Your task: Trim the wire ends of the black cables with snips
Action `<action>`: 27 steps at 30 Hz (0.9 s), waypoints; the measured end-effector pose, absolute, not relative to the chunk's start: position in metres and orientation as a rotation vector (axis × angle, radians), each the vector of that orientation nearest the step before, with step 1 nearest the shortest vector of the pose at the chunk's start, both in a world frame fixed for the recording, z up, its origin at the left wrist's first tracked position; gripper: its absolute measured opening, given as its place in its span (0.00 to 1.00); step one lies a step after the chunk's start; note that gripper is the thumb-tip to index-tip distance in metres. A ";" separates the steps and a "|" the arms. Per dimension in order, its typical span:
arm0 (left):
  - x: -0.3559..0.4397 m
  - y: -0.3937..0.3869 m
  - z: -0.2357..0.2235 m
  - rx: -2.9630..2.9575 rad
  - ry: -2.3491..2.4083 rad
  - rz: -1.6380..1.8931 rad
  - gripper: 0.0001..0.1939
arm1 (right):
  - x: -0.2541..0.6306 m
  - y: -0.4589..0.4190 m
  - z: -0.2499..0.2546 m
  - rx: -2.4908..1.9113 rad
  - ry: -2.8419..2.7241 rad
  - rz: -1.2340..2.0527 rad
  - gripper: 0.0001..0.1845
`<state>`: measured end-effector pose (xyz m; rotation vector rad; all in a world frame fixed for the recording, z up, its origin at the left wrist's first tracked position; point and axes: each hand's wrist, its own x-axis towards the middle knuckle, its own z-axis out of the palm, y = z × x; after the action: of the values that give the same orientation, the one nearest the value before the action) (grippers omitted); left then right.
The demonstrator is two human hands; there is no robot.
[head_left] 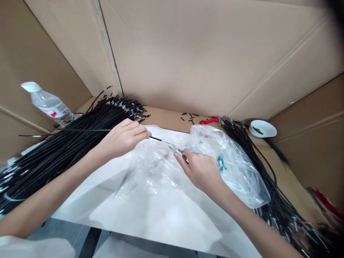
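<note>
My left hand (125,138) is closed round a thin black cable (156,138), and its stripped-looking light end points right. The rest of this cable trails left over a big bundle of black cables (88,129). In my right hand (202,168) is a small silver plier-like tool (177,149) with dark markings; most of its handle is hidden by the fingers. Its tip meets or nearly meets the cable's end; I cannot tell whether it grips it. Beneath both hands lie a crumpled clear plastic bag (153,172) and a white sheet (161,215).
A water bottle (51,105) leans behind the left bundle. Cut black pieces (191,116) and a red tool or clip (209,120) lie at the back. A white bowl (264,127) and another cable bundle (242,143) are at right. Cardboard walls (188,53) enclose the table.
</note>
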<state>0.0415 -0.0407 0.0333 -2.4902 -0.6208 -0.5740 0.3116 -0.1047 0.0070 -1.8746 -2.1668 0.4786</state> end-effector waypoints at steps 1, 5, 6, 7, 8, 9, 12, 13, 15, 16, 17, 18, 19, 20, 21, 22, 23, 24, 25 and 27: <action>0.043 -0.044 0.032 -2.496 -0.670 -0.599 0.10 | 0.314 -0.107 0.007 -1.862 -2.101 0.534 0.21; 0.049 -0.057 0.022 -2.566 -0.873 -0.751 0.11 | 0.319 -0.109 0.005 -1.677 -1.783 0.765 0.24; 0.051 -0.061 0.019 -2.586 -0.939 -0.794 0.10 | 0.319 -0.108 0.004 -1.604 -1.683 0.832 0.25; 0.053 -0.065 0.016 -2.608 -1.006 -0.846 0.10 | 0.318 -0.107 0.003 -1.528 -1.581 0.907 0.27; 0.055 -0.070 0.013 -2.633 -1.080 -0.912 0.10 | 0.316 -0.105 0.001 -1.454 -1.483 0.988 0.28; 0.056 -0.075 0.011 -2.662 -1.158 -0.990 0.10 | 0.314 -0.103 0.000 -1.389 -1.392 1.067 0.29; 0.061 -0.091 0.006 -2.754 -1.383 -1.257 0.09 | 0.305 -0.099 0.000 -1.254 -1.193 1.248 0.31; 0.063 -0.096 0.005 -2.770 -1.447 -1.330 0.09 | 0.302 -0.099 0.001 -1.228 -1.152 1.275 0.31; 0.065 -0.104 0.004 -2.766 -1.548 -1.425 0.08 | 0.295 -0.099 0.004 -1.194 -1.114 1.296 0.30; 0.067 -0.108 0.003 -2.745 -1.589 -1.459 0.07 | 0.292 -0.100 0.004 -1.180 -1.114 1.300 0.29; 0.068 -0.110 0.002 -2.715 -1.632 -1.495 0.07 | 0.290 -0.101 0.004 -1.170 -1.122 1.303 0.28; 0.068 -0.112 0.000 -2.681 -1.679 -1.534 0.06 | 0.287 -0.103 0.004 -1.163 -1.130 1.305 0.27; 0.069 -0.113 -0.002 -2.639 -1.731 -1.578 0.06 | 0.285 -0.104 0.003 -1.157 -1.133 1.305 0.26; 0.069 -0.114 -0.004 -2.592 -1.788 -1.619 0.05 | 0.284 -0.107 0.002 -1.157 -1.133 1.301 0.25; 0.069 -0.114 -0.006 -2.543 -1.846 -1.650 0.05 | 0.283 -0.109 0.001 -1.165 -1.132 1.288 0.24; 0.069 -0.113 -0.008 -2.498 -1.894 -1.667 0.05 | 0.282 -0.111 -0.001 -1.182 -1.133 1.268 0.24; 0.069 -0.113 -0.009 -2.460 -1.930 -1.666 0.05 | 0.282 -0.114 -0.002 -1.204 -1.136 1.240 0.23; 0.070 -0.112 -0.010 -2.433 -1.942 -1.648 0.05 | 0.283 -0.116 -0.003 -1.230 -1.138 1.206 0.23; 0.071 -0.112 -0.010 -2.424 -1.923 -1.613 0.05 | 0.285 -0.119 -0.003 -1.255 -1.139 1.160 0.23; 0.076 -0.113 -0.008 -2.449 -1.793 -1.503 0.06 | 0.294 -0.125 -0.003 -1.304 -1.125 1.010 0.22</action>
<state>0.0757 -0.1127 -0.0085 -2.4487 -1.7933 -1.5034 0.2942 -0.1247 -0.0033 -1.3038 -1.1247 1.0096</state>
